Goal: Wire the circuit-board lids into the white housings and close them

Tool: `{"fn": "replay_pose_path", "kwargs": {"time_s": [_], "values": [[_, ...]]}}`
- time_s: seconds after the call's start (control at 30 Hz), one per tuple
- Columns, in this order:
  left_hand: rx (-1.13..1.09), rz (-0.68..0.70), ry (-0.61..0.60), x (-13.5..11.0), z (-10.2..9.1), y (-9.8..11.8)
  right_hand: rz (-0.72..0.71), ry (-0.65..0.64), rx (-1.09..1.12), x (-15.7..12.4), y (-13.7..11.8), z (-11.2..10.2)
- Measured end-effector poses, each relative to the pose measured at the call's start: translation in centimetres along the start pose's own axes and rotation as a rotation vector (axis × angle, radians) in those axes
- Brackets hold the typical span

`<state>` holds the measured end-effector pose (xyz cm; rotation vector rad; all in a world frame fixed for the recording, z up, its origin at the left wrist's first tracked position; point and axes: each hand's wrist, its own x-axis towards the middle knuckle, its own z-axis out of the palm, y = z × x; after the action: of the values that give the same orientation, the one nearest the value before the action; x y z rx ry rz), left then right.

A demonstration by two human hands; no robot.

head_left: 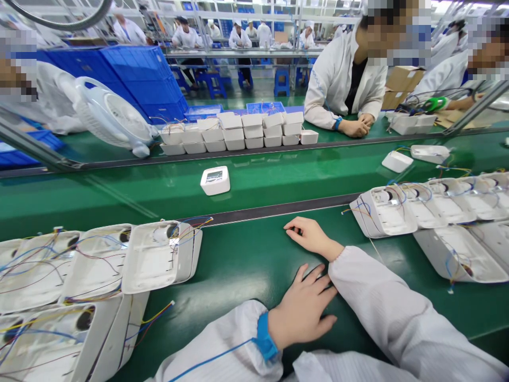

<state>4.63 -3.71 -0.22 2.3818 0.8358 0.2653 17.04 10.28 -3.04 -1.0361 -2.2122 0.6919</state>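
My left hand (304, 307), with a blue wrist strap (264, 337), lies palm down on the green tabletop (230, 276), its fingers spread and nothing in it. Just beyond it, my right hand (312, 236) rests near the dark edge strip, fingers loosely curled together, with no object visible in them. To the left stand white plastic housings with loose coloured wires; the closest housing (153, 254) is apart from both hands. On the right, a row of similar white housings (392, 209) begins a short way beyond my right hand.
A white box with a dark window (215, 180) sits on the green conveyor belt (167, 183). Stacked white housings (242, 130) line the far side, beside a fan (113, 114). A co-worker (338, 79) leans there with hands together. Two white parts (397, 161) lie on the belt's right.
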Motion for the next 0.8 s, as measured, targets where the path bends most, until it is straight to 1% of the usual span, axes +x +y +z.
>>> {"fn": "replay_pose_path", "kwargs": {"time_s": [0.8], "values": [[0.035,0.005,0.007,-0.01,0.13,-0.03,-0.001,0.009,0.009,0.0,0.12,0.08]]}}
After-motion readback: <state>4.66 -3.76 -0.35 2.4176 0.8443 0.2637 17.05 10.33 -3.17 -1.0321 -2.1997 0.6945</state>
